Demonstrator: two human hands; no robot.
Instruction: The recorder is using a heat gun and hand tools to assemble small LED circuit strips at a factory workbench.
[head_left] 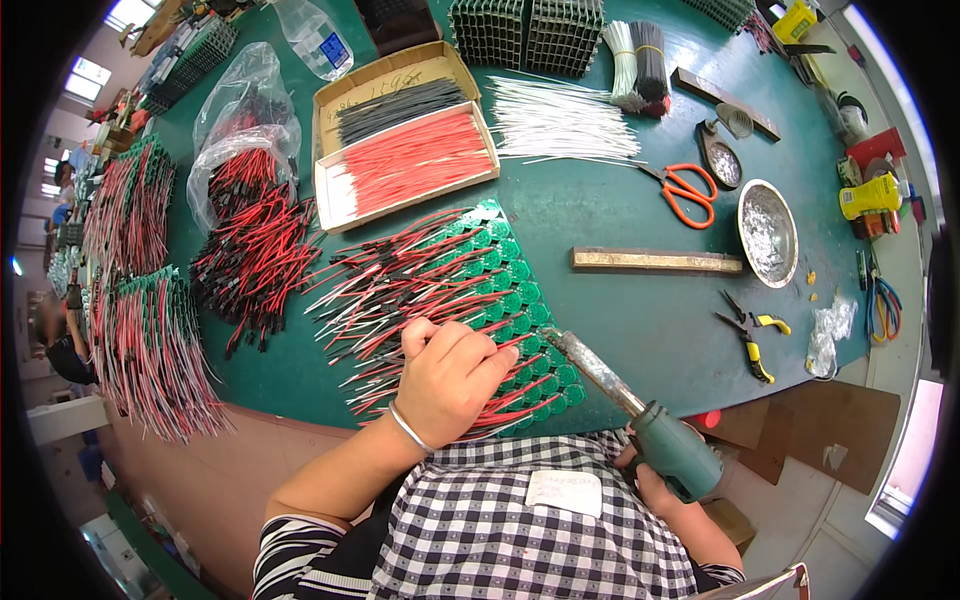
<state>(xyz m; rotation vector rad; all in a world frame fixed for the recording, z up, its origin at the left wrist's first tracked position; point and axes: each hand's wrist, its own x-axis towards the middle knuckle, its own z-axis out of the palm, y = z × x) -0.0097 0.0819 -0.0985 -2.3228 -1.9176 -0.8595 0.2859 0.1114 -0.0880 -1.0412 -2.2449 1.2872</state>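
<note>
My left hand [455,375] is closed in a pinch on a red wire [514,354] over a panel of round green circuit boards [522,272]. Rows of red, white and black wires [400,275] run leftward from that panel. Wrapped around the green handle of a soldering iron [680,450], my right hand [655,490] is partly hidden by the tool and apron. The iron's metal tip is at the panel's right edge, just right of my left fingertips. Whether it touches a board I cannot tell.
Left are a bag of red-black wires [250,225] and wired panels [150,340]. Beyond sits a carton of wires [410,160] beside loose white wires [560,118]. Right are a metal bar [655,261], orange-handled scissors [690,195], a bowl of solder bits [765,235] and pliers [752,335].
</note>
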